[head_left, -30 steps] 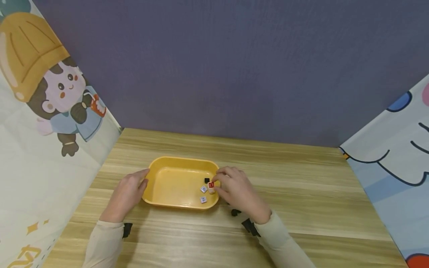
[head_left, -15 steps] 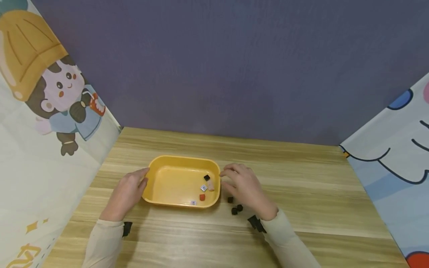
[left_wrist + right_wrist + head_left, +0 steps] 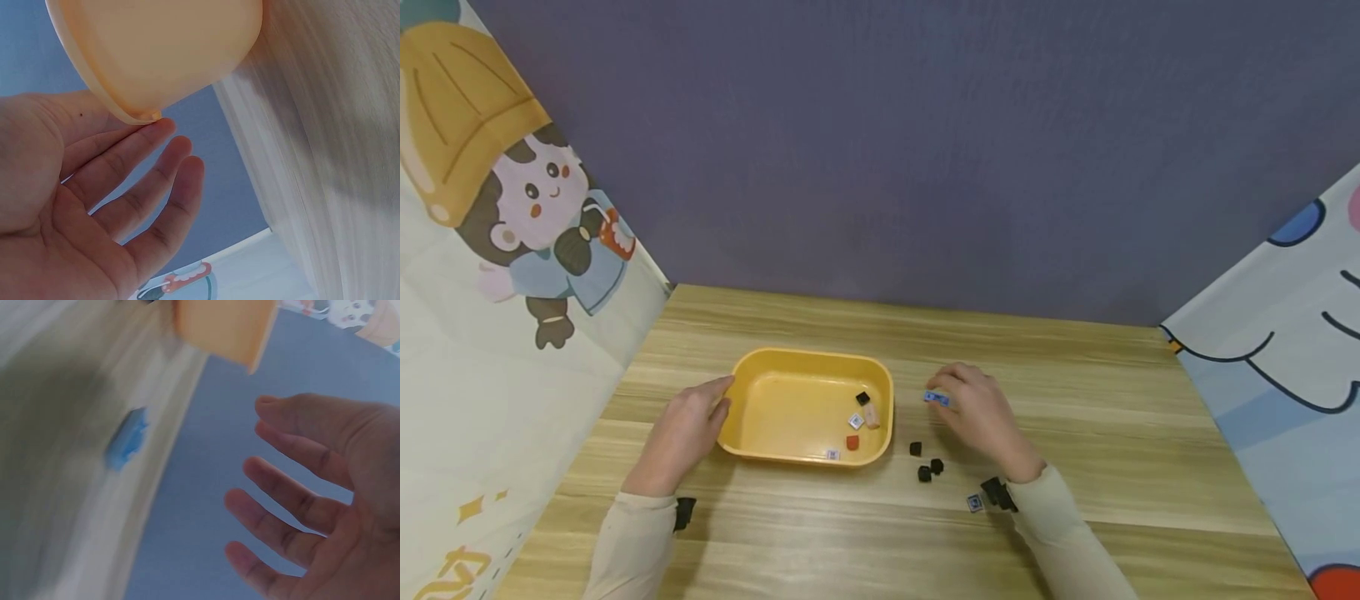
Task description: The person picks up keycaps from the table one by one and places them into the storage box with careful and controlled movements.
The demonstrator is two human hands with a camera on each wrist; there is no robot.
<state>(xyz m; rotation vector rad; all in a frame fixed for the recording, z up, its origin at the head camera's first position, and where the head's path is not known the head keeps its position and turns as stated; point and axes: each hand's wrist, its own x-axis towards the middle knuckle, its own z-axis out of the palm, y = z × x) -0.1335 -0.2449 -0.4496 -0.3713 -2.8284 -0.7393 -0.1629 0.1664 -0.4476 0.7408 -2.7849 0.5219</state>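
Note:
A yellow tray (image 3: 805, 461) sits left of centre on the wooden table. My left hand (image 3: 683, 433) touches its left rim, and in the left wrist view the fingers (image 3: 178, 181) are loosely bent, the rim right at the index fingertip. Right of the tray, my right hand (image 3: 973, 408) is over a small blue bar-shaped block (image 3: 936, 398). In the right wrist view that block (image 3: 128, 439) lies on the table, apart from the spread, relaxed fingers (image 3: 269, 506). Inside the tray are a red cube (image 3: 852, 442), a black cube (image 3: 862, 398), a pinkish bar (image 3: 871, 416) and a white printed tile (image 3: 856, 422).
Several small black cubes (image 3: 925, 473) lie between the tray and my right forearm. A blue-and-white printed tile (image 3: 974, 503) is nearer the front, beside the black wrist mount (image 3: 998, 493). A dark wall (image 3: 910, 167) stands behind the table (image 3: 1075, 375).
The red cube, earlier pinched by my right hand over the tray, now lies inside it. My right hand has moved right to the blue block; a pale tile shifted left; my left hand has stayed.

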